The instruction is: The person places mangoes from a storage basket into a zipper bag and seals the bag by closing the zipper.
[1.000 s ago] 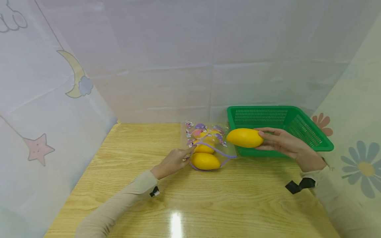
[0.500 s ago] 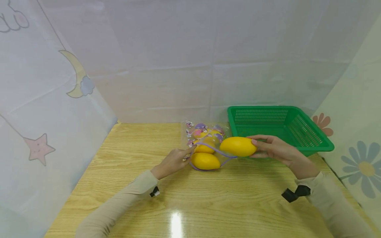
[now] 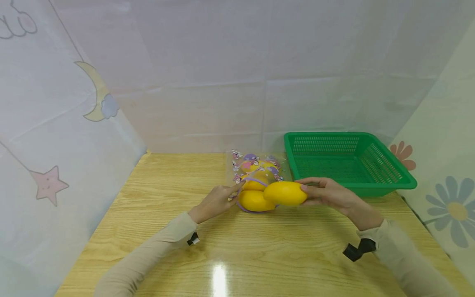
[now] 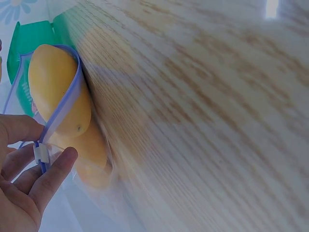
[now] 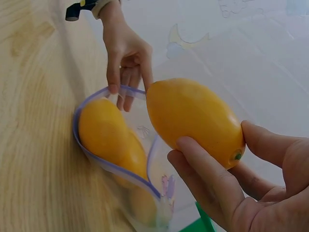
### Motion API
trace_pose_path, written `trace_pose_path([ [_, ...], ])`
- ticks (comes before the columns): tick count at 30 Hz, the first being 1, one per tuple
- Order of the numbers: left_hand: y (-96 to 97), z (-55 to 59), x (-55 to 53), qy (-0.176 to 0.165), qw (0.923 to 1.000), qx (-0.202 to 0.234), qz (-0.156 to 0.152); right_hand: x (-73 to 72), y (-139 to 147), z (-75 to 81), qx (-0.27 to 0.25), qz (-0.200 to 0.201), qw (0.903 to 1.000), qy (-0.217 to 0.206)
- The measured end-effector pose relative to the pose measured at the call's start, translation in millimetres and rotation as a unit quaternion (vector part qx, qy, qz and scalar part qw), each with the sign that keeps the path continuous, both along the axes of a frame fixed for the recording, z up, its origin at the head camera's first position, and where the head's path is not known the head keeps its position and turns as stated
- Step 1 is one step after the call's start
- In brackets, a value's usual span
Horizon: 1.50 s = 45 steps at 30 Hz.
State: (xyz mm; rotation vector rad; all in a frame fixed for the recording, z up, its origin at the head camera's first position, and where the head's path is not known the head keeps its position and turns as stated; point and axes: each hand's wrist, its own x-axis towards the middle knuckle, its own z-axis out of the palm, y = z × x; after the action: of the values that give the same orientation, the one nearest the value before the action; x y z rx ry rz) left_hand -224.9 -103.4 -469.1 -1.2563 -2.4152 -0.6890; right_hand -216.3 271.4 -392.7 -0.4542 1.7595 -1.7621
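A clear zip bag (image 5: 166, 191) with a purple-edged mouth and printed figures lies on the table, several yellow mangoes (image 3: 256, 201) inside it. At the left corner of the mouth, my left hand (image 3: 217, 202) pinches the rim beside a white slider (image 4: 41, 153). My right hand (image 3: 330, 196) holds another mango (image 3: 285, 193) by one end, between thumb and fingers. In the head view this mango overlaps the bag's opening and the front mango. The right wrist view shows its green-tipped stem end (image 5: 237, 156) toward my palm and its other end toward the left hand.
A green plastic basket (image 3: 386, 189) with slotted walls stands behind my right hand, near the back wall; no fruit shows in it. The wood table (image 3: 237, 251) extends toward me. Printed cloth walls (image 3: 208, 115) stand at the back and both sides.
My right hand has carried the mango left and toward me, from in front of the basket to the bag's mouth. My left hand has stayed at the rim.
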Motion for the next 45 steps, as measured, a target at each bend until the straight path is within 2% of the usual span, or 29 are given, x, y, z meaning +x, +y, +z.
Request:
trace_pose_path([
  [8, -0.3, 0.2, 0.8, -0.004, 1.0, -0.003, 0.005, 5.7, -16.1, -9.0, 0.007, -0.004, 0.9997, -0.024],
  [16, -0.8, -0.1, 2.2, -0.007, 0.9999, -0.005, 0.011, 9.4, -28.8, -27.0, 0.011, 0.005, 0.9992, -0.039],
  [23, -2.2, -3.9, 3.5, 0.007, 0.9999, 0.008, -0.007, 12.6, -40.6, -39.9, -0.009, 0.006, 0.9978, -0.066],
  [34, -1.9, -4.3, 3.6, 0.003, 0.9999, 0.012, -0.005, 20.3, -53.4, -48.2, -0.02, 0.005, 0.9964, -0.083],
  [45, -1.2, 1.7, 3.4, -0.018, 0.9998, 0.0, 0.01, 27.9, -62.2, -54.4, -0.014, -0.028, 0.9964, -0.079],
])
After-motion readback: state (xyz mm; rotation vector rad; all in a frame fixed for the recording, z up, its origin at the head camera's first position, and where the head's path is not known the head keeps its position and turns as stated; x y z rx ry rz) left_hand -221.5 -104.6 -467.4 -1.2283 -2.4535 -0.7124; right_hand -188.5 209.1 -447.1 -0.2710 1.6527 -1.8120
